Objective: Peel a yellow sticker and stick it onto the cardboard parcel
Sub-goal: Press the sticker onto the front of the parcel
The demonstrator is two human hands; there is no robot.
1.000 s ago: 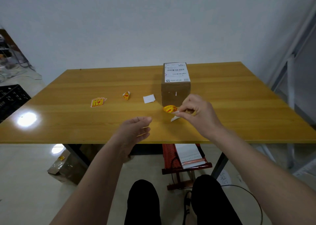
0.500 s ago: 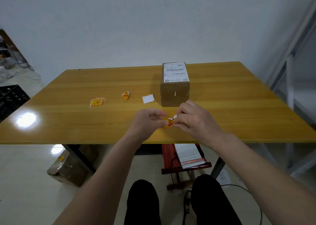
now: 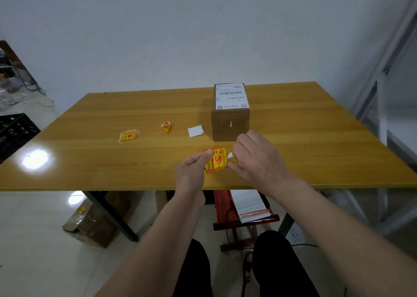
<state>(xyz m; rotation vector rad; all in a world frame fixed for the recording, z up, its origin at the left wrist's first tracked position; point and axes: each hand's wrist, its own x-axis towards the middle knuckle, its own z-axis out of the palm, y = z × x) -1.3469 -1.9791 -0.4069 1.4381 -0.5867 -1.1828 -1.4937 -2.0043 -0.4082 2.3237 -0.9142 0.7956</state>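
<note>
A yellow sticker with red print is held up above the near part of the wooden table, its face toward me. My left hand pinches its left edge. My right hand pinches the right side, where a white bit of backing paper shows between the fingers. The cardboard parcel stands upright just behind my hands, with a white shipping label on top.
A small stack of yellow stickers, a curled yellow sticker and a white backing slip lie on the table to the left of the parcel. A metal rack stands right of the table; a red stool sits beneath it.
My left hand came up from the table edge to meet the right. Both now hold the sticker, which has been unfolded flat and turned to face me.
</note>
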